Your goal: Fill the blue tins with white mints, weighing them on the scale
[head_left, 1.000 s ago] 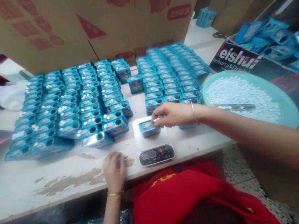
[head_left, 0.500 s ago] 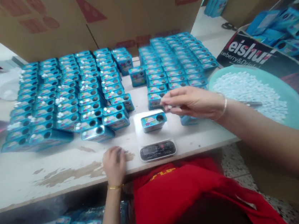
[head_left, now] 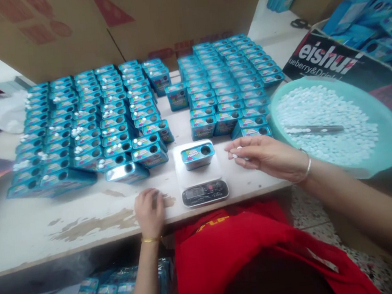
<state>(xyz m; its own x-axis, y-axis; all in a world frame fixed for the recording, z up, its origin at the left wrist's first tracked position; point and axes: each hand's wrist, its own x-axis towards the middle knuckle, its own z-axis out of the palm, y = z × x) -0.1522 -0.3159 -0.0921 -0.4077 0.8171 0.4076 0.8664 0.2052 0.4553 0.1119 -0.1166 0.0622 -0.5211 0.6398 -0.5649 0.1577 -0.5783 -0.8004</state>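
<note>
A blue tin point(head_left: 198, 155) with a dark round hole in its top stands on a small white kitchen scale point(head_left: 199, 179). Just right of the scale, my right hand point(head_left: 266, 155) is closed, pinching a few white mints point(head_left: 238, 153) between its fingertips. My left hand point(head_left: 149, 211) rests on the table's front edge, left of the scale, with its fingers loosely bent, the thumb apart and nothing seen in it. Right of my right hand is a pale green bowl point(head_left: 389, 132) of white mints, with a metal tool point(head_left: 317, 128), perhaps tweezers, lying on them.
Rows of blue tins point(head_left: 85, 140) fill the table's left side, several with mints on top. More tins point(head_left: 224, 87) stand behind the scale. A cardboard box point(head_left: 153, 24) walls off the back. Loose tins lie in a printed carton point(head_left: 328, 63) at right; scissors point(head_left: 299, 24) lie behind it.
My right hand has moved right and a little down, away from the tin on the scale, still pinching mints. The left hand stays put. The view has shifted slightly.
</note>
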